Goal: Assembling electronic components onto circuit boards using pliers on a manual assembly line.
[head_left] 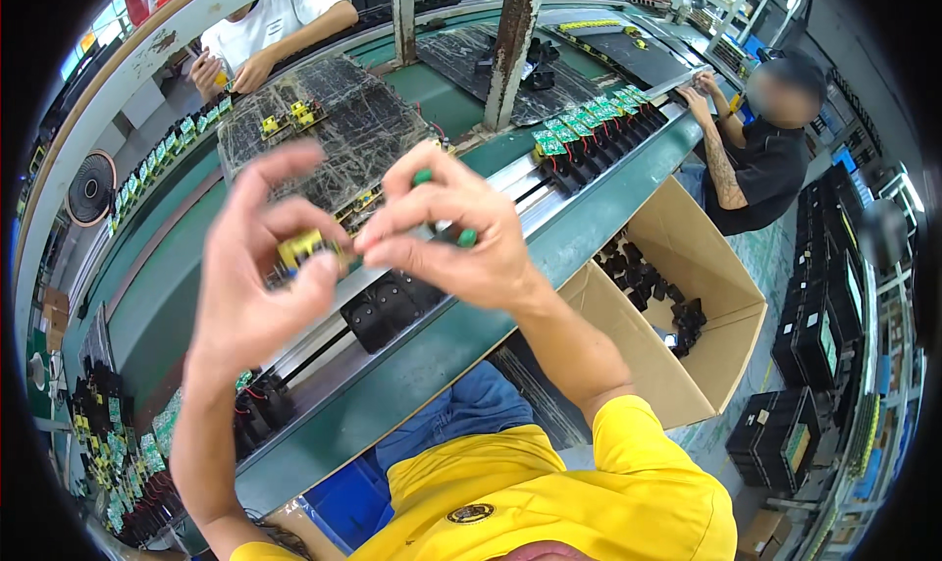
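Observation:
My left hand (275,257) is raised above the conveyor line, thumb and fingers curled round a small circuit board with yellow parts (302,250). Close against it, my right hand (456,232) has its fingertips pinched together at the board's right end. Two green pieces (468,237) stick out between the right fingers. They look like the handle ends of a small hand tool, mostly hidden by the fingers. Below my hands, a black plastic housing (381,312) sits on the metal rail.
A scratched black mat (339,105) bears more yellow-part boards (292,120). Black housings with green boards (599,129) line the rail at right. A cardboard box (702,340) of black parts stands right of me. A rusty post (513,51) rises ahead. Two co-workers sit across and at right.

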A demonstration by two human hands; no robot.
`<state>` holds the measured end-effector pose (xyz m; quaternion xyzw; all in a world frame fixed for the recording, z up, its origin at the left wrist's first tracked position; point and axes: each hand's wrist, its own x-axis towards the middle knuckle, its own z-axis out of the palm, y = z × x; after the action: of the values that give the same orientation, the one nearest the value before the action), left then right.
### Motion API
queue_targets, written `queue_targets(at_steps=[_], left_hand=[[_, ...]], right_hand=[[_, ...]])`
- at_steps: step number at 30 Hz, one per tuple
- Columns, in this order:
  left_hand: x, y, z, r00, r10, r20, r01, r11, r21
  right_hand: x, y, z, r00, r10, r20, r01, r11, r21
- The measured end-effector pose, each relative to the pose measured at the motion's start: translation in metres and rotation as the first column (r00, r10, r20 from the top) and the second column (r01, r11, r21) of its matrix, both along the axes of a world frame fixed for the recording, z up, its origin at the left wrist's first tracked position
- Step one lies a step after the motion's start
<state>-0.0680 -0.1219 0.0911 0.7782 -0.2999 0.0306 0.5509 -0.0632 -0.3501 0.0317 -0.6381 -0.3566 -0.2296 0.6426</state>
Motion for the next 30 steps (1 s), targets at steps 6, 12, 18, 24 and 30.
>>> queue_targets(at_steps=[6, 12, 18, 24, 30], left_hand=[[-0.043, 0.004, -0.037, 0.778, -0.286, -0.559, 0.126, 0.943, -0.307], [-0.056, -0.003, -0.046, 0.981, -0.069, 0.184, 0.034, 0.982, 0.186], [-0.069, -0.040, -0.099, 0.890, 0.397, 0.224, -0.232, 0.817, -0.528], [-0.081, 0.007, -0.078, 0.758, 0.366, 0.540, -0.354, 0.926, -0.130], [-0.063, 0.039, -0.063, 0.945, 0.295, -0.142, -0.301, 0.954, -0.018]], right_hand=[[-0.030, 0.008, -0.014, 0.933, 0.083, -0.350, -0.081, 0.996, 0.021], [-0.048, 0.027, -0.057, 0.921, 0.181, -0.346, -0.062, 0.943, 0.328], [-0.054, 0.068, -0.055, 0.912, 0.343, -0.226, -0.101, 0.721, 0.686], [-0.041, 0.008, -0.039, 0.897, 0.420, -0.140, -0.179, 0.633, 0.753], [-0.052, -0.037, -0.035, 0.959, -0.081, -0.271, 0.074, 0.997, -0.033]])
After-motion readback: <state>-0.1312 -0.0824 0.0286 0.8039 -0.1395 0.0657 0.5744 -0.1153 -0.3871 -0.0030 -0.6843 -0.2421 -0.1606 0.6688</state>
